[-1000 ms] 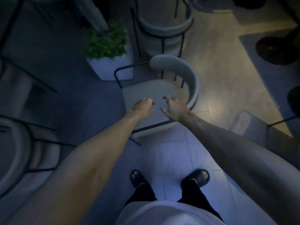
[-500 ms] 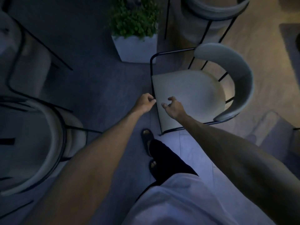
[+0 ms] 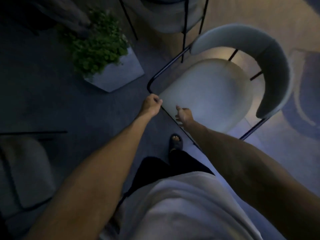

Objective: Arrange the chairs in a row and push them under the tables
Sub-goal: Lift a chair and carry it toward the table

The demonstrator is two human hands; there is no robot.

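A chair with a pale seat [image 3: 213, 94], a curved grey backrest [image 3: 270, 58] and a thin black metal frame stands on the floor in front of me in dim light. My left hand [image 3: 151, 105] is curled round the black frame rail at the seat's near left corner. My right hand [image 3: 184, 115] holds the front edge of the seat, thumb on top and fingers wrapped at the rail. The chair's backrest points away to the right.
A white square planter [image 3: 112, 76] with a green plant stands just left of the chair. Another chair [image 3: 173, 16] stands behind it, a third [image 3: 24, 172] at my lower left. My sandalled foot [image 3: 175, 141] is near the chair's front rail. A pale shape [image 3: 304, 87] lies at right.
Both hands reached the chair's front edge; the left closed on the frame rail, the right settled on the seat edge. I stepped left and the chair now sits turned to my right.
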